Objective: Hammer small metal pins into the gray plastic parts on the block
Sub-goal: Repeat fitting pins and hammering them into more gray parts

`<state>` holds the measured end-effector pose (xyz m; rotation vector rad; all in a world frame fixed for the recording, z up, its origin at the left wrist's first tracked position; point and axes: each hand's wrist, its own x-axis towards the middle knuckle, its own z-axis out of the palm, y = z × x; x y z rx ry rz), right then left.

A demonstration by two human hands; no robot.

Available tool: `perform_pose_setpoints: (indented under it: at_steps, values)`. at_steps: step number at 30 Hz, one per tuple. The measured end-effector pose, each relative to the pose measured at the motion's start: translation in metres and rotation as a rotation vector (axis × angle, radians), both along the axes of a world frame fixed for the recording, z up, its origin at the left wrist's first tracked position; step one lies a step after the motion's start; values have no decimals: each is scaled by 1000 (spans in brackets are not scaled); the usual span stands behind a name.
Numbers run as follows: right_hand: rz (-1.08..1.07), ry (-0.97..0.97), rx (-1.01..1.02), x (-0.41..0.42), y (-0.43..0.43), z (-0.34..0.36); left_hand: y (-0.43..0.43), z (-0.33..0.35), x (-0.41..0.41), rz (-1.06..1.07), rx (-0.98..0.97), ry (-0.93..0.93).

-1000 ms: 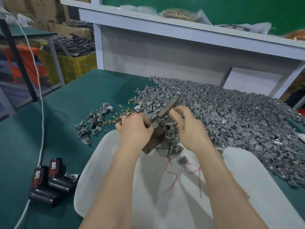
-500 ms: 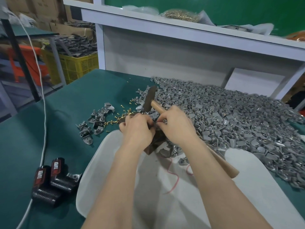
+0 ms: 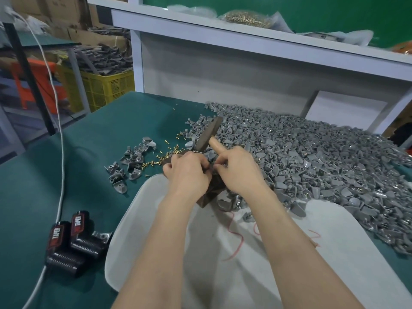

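While both hands meet at frame centre, the left hand (image 3: 187, 175) curls over the upper end of the dark wooden block (image 3: 208, 196), knuckles up; what its fingertips pinch there is hidden. Right hand (image 3: 242, 172) also curled, its fingertips touching those of the left over the block top. Hammer (image 3: 209, 133): dark head tilted, sticking out just above the right knuckles, so the grip sits close to the head; the rest of the handle is hidden under hand and forearm. Tan stub beside the head: finger or handle, cannot tell.

Block stands tilted at the far rim of the white tub (image 3: 138, 215), which fills lower centre and carries red scribbles. Brass pins (image 3: 166, 156) lie scattered on the green table (image 3: 93, 141) just left of the hands. Small cluster of gray parts (image 3: 131, 162) further left. Large heap of gray parts (image 3: 312, 166) covers the right half of the frame and reaches the tub's right rim; a few lie in the tub beside the block. Two black battery packs (image 3: 66, 246) with red labels at lower left, touching each other. White cable (image 3: 60, 157) runs down the left side past them. Yellow crate (image 3: 107, 85) at upper left, off the table. Bag of brass pins (image 3: 247, 18) on the white shelf at top
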<state>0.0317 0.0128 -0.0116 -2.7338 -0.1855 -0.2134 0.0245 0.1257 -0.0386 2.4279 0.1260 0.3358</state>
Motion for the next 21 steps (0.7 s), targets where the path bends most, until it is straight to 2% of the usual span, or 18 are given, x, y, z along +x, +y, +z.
perform_pose_setpoints:
  at_steps: [6,21]
  values:
    - [-33,10,72,-1,2,-2,0,-1,1,11,15,-7]
    - [-41,-16,61,-2,2,-8,0,0,0,9,29,-8]
